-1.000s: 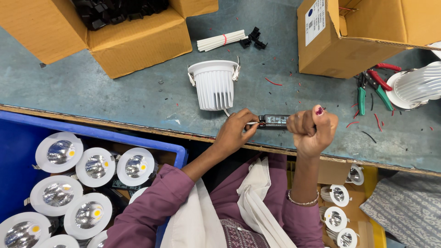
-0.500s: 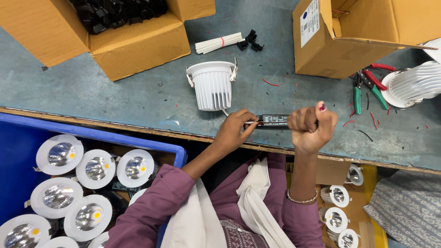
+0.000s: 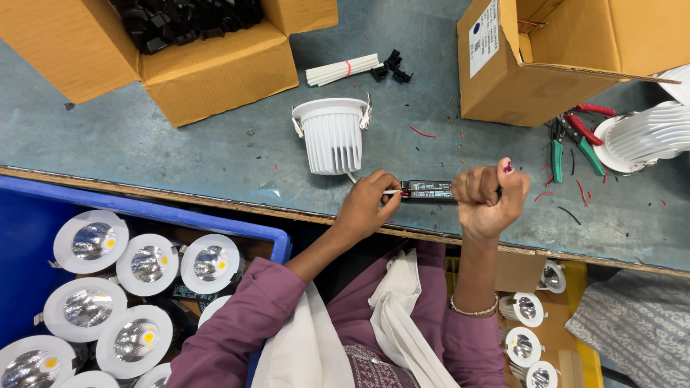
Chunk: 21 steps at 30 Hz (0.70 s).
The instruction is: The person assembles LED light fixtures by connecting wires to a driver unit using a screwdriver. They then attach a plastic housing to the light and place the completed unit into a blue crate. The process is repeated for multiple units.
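Observation:
My right hand is closed in a fist around one end of a slim black driver box, held just above the bench's front edge. My left hand pinches thin white wires at the box's other end. These wires run back to a white finned downlight that lies on the grey-blue bench just beyond my left hand.
A blue crate at the lower left holds several finished downlights. Two cardboard boxes stand at the back. White sleeves, black clips, pliers and stacked white housings lie around; red wire scraps litter the bench.
Both hands stay at the driver box with hardly any shift. My left fingers remain at the wire end.

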### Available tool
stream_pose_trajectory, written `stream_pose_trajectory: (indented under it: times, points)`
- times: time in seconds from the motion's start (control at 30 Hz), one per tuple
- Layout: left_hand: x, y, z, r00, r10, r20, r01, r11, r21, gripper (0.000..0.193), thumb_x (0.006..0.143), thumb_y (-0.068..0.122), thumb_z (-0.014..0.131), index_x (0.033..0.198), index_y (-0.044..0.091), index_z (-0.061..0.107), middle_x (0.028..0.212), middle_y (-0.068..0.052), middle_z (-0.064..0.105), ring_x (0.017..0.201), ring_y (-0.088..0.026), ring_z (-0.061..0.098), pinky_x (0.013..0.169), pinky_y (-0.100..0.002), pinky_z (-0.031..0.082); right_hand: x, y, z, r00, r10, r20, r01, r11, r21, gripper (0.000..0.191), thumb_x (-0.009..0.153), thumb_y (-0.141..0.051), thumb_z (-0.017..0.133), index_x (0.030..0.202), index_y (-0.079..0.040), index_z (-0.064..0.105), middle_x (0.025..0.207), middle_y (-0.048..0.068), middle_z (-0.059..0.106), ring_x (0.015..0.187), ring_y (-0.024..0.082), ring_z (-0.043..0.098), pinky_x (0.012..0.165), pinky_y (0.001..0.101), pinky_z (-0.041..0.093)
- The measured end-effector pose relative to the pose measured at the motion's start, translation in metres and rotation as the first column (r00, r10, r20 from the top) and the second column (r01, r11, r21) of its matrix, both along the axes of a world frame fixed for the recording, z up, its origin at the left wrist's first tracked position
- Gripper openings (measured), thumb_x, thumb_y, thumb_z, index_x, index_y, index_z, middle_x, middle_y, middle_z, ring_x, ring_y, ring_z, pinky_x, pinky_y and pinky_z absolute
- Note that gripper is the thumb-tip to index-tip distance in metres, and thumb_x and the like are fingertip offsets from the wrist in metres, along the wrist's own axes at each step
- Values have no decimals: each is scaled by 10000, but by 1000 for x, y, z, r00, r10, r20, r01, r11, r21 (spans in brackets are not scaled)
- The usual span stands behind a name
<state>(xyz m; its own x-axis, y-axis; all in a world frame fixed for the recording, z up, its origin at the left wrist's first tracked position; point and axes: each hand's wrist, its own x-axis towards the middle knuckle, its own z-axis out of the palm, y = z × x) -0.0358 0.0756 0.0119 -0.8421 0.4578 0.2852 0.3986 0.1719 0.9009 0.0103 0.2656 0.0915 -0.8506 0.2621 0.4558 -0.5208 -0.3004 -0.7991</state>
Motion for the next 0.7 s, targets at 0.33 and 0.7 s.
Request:
stream_pose_trajectory:
  times: [0.33, 0.7]
  points:
    - [1, 6, -1, 997, 66, 43, -66, 998, -1, 119, 873, 141, 715, 901, 31, 681, 887, -54, 653, 719, -186, 671, 679, -336, 528, -1, -5, 1, 999, 51, 17, -52, 998, 45, 554, 1087, -258, 412, 586, -133, 214, 493, -15, 209, 438, 86, 149, 447, 317, 138]
    - [15, 15, 1, 969, 240, -61, -238, 970, 43, 123, 824, 117, 768, 895, 30, 720, 920, -78, 686, 863, -268, 669, 812, -380, 493, -7, -7, 4, 996, 77, 37, -78, 996, 38, 549, 1105, -237, 415, 596, -120, 247, 504, -14, 229, 442, 85, 167, 448, 311, 163]
